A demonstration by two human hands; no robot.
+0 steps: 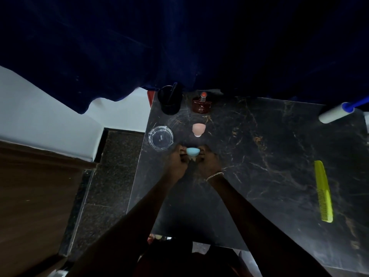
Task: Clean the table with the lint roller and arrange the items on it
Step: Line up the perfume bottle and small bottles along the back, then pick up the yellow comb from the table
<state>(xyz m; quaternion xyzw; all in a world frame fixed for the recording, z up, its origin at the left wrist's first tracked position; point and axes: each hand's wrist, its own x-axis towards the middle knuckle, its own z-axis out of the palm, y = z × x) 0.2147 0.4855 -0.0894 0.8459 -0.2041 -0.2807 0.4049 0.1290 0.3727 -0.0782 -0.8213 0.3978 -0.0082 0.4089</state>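
A glass ashtray [161, 138] is sitting at the left edge of the dark marble table [259, 156], with a black cup [169, 100] behind it. The left hand [176, 161] and right hand [208, 161] are meeting just beside the ashtray, their fingers [182, 151] closing together on a blue sponge [193, 151]. Beyond it, a pink sponge [198, 129] and a brown perfume bottle [201, 103] are standing in line. Far right, a green comb [324, 191] is lying flat, and the lint roller [335, 113] is resting at the back corner.

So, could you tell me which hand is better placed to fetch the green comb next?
The right hand, I'd say. The green comb lies along the table's right side, beyond the right forearm, so the left hand would have to cross over. Both hands currently pinch the blue cup, so one must let go first.
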